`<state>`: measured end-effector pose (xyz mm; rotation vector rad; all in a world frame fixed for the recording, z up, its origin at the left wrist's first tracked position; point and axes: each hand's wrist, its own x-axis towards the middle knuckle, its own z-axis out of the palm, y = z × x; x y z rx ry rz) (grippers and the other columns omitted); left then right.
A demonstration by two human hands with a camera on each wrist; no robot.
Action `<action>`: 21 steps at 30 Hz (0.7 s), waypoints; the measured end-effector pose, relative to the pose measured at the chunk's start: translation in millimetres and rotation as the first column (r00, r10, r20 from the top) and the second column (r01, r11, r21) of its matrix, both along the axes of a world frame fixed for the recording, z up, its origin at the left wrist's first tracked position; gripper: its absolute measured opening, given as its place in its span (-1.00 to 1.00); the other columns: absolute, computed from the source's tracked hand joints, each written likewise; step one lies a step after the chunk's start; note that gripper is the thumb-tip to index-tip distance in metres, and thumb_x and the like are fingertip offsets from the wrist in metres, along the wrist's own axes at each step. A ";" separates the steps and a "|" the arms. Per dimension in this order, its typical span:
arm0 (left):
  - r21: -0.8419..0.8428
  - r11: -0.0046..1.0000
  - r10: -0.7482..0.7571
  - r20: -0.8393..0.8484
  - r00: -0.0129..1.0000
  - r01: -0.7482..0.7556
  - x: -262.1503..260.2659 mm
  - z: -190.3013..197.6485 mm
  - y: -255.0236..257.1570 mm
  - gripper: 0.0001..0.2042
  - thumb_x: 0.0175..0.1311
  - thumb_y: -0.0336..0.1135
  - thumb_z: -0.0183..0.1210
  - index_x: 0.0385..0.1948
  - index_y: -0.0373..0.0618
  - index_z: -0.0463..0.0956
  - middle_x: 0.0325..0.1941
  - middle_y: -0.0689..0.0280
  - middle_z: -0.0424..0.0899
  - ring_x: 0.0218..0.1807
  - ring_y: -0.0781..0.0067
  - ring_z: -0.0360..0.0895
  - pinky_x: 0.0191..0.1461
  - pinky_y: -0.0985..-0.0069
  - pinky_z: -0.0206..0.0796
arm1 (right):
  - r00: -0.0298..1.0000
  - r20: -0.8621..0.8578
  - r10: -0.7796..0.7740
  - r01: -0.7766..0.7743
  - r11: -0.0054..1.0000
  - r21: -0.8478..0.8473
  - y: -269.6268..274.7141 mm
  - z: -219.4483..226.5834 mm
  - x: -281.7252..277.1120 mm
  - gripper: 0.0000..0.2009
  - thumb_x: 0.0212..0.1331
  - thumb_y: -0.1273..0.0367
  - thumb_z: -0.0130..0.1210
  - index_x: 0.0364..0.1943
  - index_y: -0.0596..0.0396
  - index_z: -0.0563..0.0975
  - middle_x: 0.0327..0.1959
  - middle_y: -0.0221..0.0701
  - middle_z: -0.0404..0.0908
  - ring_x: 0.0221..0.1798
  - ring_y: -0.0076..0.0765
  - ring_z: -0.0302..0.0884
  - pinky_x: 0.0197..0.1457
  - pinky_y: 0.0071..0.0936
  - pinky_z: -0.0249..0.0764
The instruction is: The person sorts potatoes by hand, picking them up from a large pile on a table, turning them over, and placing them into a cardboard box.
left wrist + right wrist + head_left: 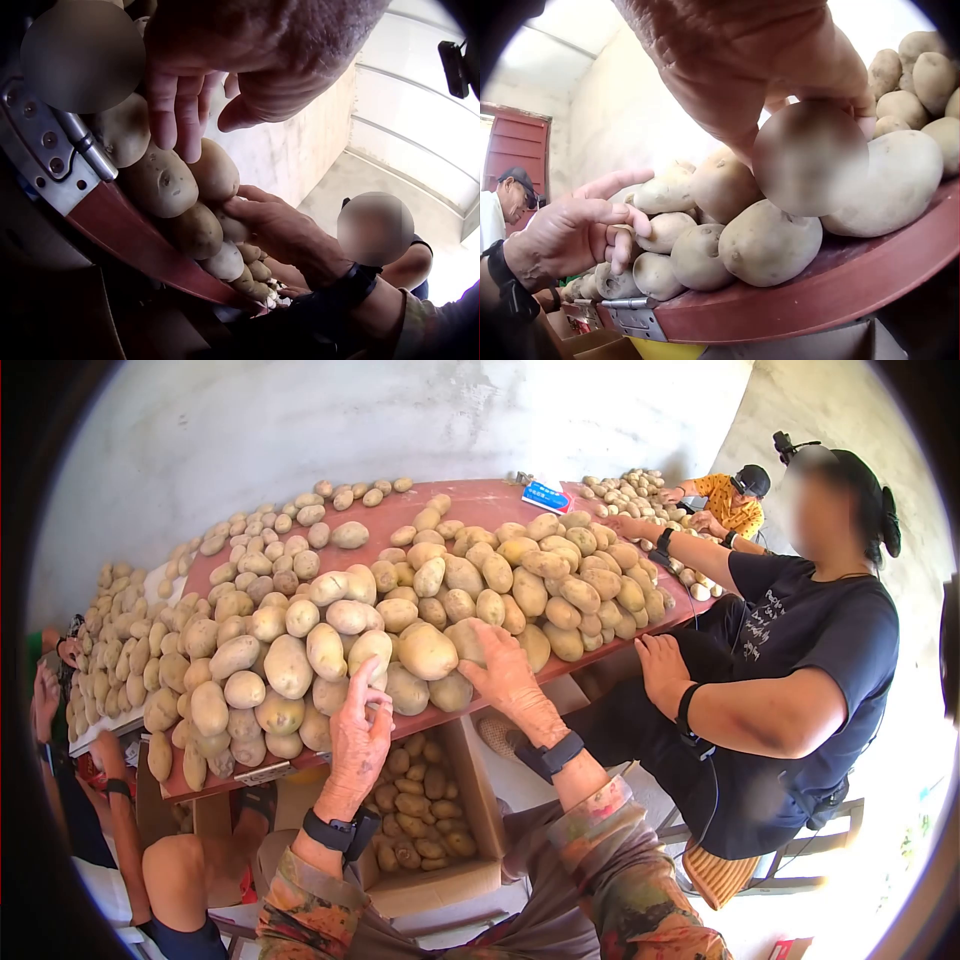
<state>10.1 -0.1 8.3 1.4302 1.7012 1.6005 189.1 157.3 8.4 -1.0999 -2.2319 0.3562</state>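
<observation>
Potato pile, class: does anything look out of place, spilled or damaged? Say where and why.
Nothing plainly looks spilled or damaged. A blue-and-white packet behind the potatoes seems slightly out of place among produce; front potatoes crowd the red table's edge, where one might roll off.

Right hand [757, 67] gripping a potato [810, 157], left hand [577, 236] beside piled potatoes [771, 244], red table edge [780, 319].

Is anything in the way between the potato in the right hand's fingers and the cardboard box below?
Yes: a front potato and the red table rim lie between the right hand's gripped potato and the box. It would probably need lifting over both.
</observation>
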 end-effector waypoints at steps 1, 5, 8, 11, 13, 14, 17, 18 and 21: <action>0.000 1.000 0.001 0.001 1.000 -0.001 0.0 0.4 -0.3 -0.44 0.29 -0.56 0.04 0.37 -0.02 0.26 -0.37 0.30 0.62 -0.50 0.57 0.54 -0.34 0.55 0.45 | 0.999 -0.023 0.030 -0.031 0.999 -0.032 3.9 3.7 4.5 -0.40 0.07 0.25 0.27 0.25 -0.02 0.38 0.18 -0.06 0.43 0.22 0.17 0.38 0.24 0.01 0.37; -0.034 0.999 -0.016 -0.018 1.000 0.015 -1.0 -0.8 0.3 -0.44 0.31 -0.53 0.05 0.38 -0.03 0.24 -0.28 0.34 0.61 -0.48 0.65 0.52 -0.31 0.65 0.43 | 0.982 -0.188 0.003 0.010 0.998 0.068 22.6 8.1 14.6 -0.47 0.12 0.23 0.24 0.21 -0.01 0.44 0.19 -0.08 0.43 0.22 0.15 0.38 0.27 -0.01 0.36; -0.035 0.999 -0.012 -0.024 1.000 0.011 1.8 1.4 1.4 -0.44 0.30 -0.54 0.04 0.38 -0.03 0.25 -0.31 0.32 0.61 -0.48 0.62 0.53 -0.32 0.62 0.44 | 0.985 -0.137 -0.101 0.115 0.989 0.094 28.5 15.6 15.1 -0.50 0.14 0.23 0.23 0.20 -0.03 0.45 0.18 -0.09 0.44 0.20 0.15 0.38 0.27 -0.03 0.37; -0.005 1.000 -0.003 -0.020 1.000 0.003 5.2 0.6 2.3 -0.44 0.28 -0.57 0.04 0.36 -0.02 0.28 -0.34 0.30 0.62 -0.49 0.59 0.53 -0.33 0.57 0.44 | 0.987 -0.114 -0.114 0.122 0.990 0.066 43.9 4.1 2.8 -0.50 0.17 0.23 0.21 0.22 -0.04 0.44 0.13 -0.10 0.45 0.17 0.14 0.38 0.23 -0.02 0.38; -0.005 1.000 -0.003 0.007 1.000 0.003 4.6 -2.8 3.9 -0.44 0.28 -0.57 0.04 0.36 -0.03 0.27 -0.34 0.31 0.62 -0.49 0.60 0.53 -0.34 0.58 0.43 | 0.988 -0.095 -0.124 0.127 0.992 0.022 44.9 7.3 -5.6 -0.53 0.22 0.16 0.17 0.19 -0.02 0.48 0.08 -0.10 0.45 0.16 0.15 0.36 0.21 -0.01 0.38; 0.001 1.000 -0.003 0.004 1.000 0.003 4.0 -3.8 4.5 -0.44 0.28 -0.57 0.04 0.36 -0.03 0.27 -0.34 0.31 0.61 -0.49 0.61 0.53 -0.34 0.59 0.42 | 0.989 -0.076 -0.127 0.126 0.992 -0.016 45.6 9.2 -7.6 -0.54 0.23 0.14 0.15 0.17 -0.02 0.50 0.08 -0.10 0.45 0.16 0.15 0.36 0.21 0.00 0.38; 0.011 1.000 -0.008 0.013 1.000 0.008 3.3 -6.4 6.5 -0.44 0.29 -0.57 0.04 0.37 -0.05 0.27 -0.33 0.32 0.61 -0.48 0.61 0.53 -0.34 0.60 0.41 | 0.993 -0.018 -0.117 0.115 0.990 -0.087 52.1 11.5 -6.6 -0.54 0.26 0.02 0.07 0.08 0.00 0.59 0.07 -0.08 0.44 0.13 0.14 0.35 0.24 -0.02 0.32; 0.010 1.000 -0.013 0.023 1.000 0.013 3.9 -5.9 6.4 -0.44 0.29 -0.57 0.04 0.37 -0.05 0.27 -0.33 0.32 0.60 -0.48 0.61 0.53 -0.34 0.60 0.41 | 0.993 0.019 -0.116 0.118 0.986 -0.116 53.5 14.5 -7.6 -0.53 0.25 0.00 0.06 0.07 0.01 0.60 0.07 -0.08 0.44 0.12 0.13 0.35 0.25 -0.03 0.31; 0.011 0.999 -0.038 0.027 0.999 0.038 1.8 -8.7 7.2 -0.45 0.31 -0.56 0.03 0.38 -0.06 0.25 -0.30 0.31 0.59 -0.44 0.61 0.53 -0.32 0.61 0.42 | 0.990 0.072 -0.120 0.130 0.979 -0.157 53.5 19.8 -8.2 -0.53 0.25 -0.02 0.04 0.02 0.01 0.63 0.05 -0.08 0.47 0.10 0.10 0.36 0.25 -0.07 0.29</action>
